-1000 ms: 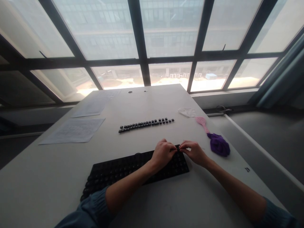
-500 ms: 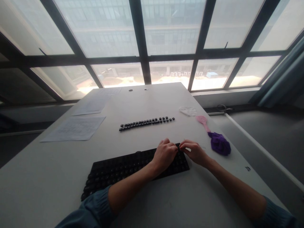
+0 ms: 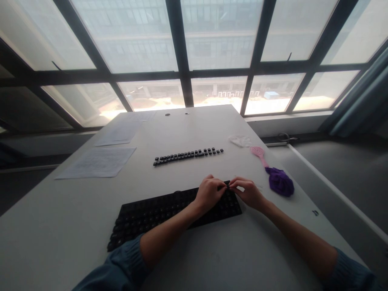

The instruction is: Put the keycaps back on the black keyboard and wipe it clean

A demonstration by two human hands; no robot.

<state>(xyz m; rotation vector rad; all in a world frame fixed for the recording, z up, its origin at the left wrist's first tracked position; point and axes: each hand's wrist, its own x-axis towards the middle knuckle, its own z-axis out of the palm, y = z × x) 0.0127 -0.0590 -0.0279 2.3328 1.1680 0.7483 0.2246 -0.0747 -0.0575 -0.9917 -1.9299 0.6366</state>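
A black keyboard [image 3: 163, 214] lies at a slant on the white table in front of me. My left hand [image 3: 210, 192] is over its right part, fingers closed in a pinch near the far right corner. From the right side, my right hand [image 3: 247, 192] meets it there, thumb and forefinger also pinched. Between the fingertips is a small black keycap [image 3: 228, 186], mostly hidden. Beyond the keyboard, loose black keycaps [image 3: 188, 156] stand in two rows. My left forearm covers part of the keys.
Papers [image 3: 95, 163] lie on the table's left side. Along the right side are a clear plastic bag [image 3: 240, 140], a pink brush [image 3: 257, 152], a purple cloth [image 3: 280, 182] and a small dark object [image 3: 315, 213] near the edge. Windows [image 3: 218, 36] rise behind the table [image 3: 194, 129].
The view has shifted slightly. Both hands stay at the same keyboard corner, with the left fingers bent a little differently around the pinch.
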